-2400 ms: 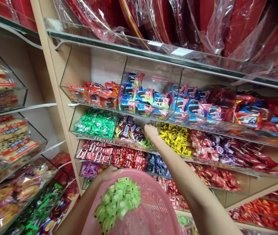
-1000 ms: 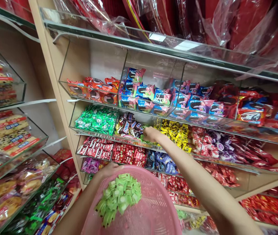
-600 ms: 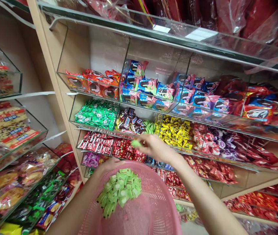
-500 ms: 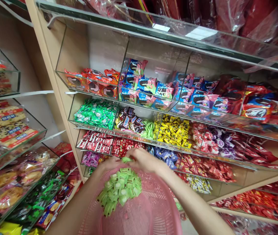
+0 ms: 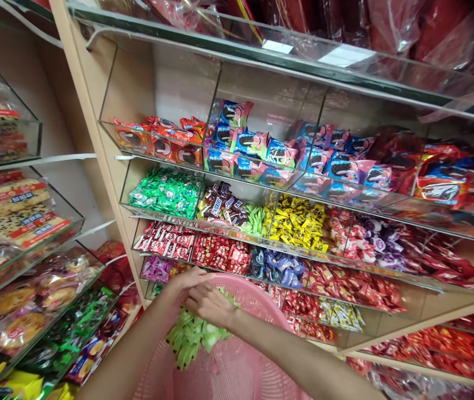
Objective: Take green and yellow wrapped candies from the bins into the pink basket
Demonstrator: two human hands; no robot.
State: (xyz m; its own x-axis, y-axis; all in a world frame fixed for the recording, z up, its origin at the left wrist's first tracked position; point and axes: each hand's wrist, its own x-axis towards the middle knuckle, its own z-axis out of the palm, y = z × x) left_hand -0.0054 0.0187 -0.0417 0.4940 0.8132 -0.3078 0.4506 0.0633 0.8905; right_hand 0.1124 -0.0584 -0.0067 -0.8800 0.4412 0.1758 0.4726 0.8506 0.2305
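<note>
My left hand grips the far rim of a pink plastic basket held low in front of me. A pile of light green wrapped candies lies in the basket. My right hand is lowered palm down onto the top of that pile, fingers pointing left. Whether candies are still under its fingers is hidden. On the glass shelf above, a small heap of the same light green candies sits in a bin beside dark chocolate bars.
Glass bins of sweets fill the wooden shelving: bright green candies, yellow ones, red wafer bars, blue cookie packs. A side rack with biscuit packs stands at the left. Red wrapped goods fill the top shelf.
My right hand left the shelf bin with a few light green candies, came down and left to the basket, and now rests on the pile. My left hand stayed on the rim.
</note>
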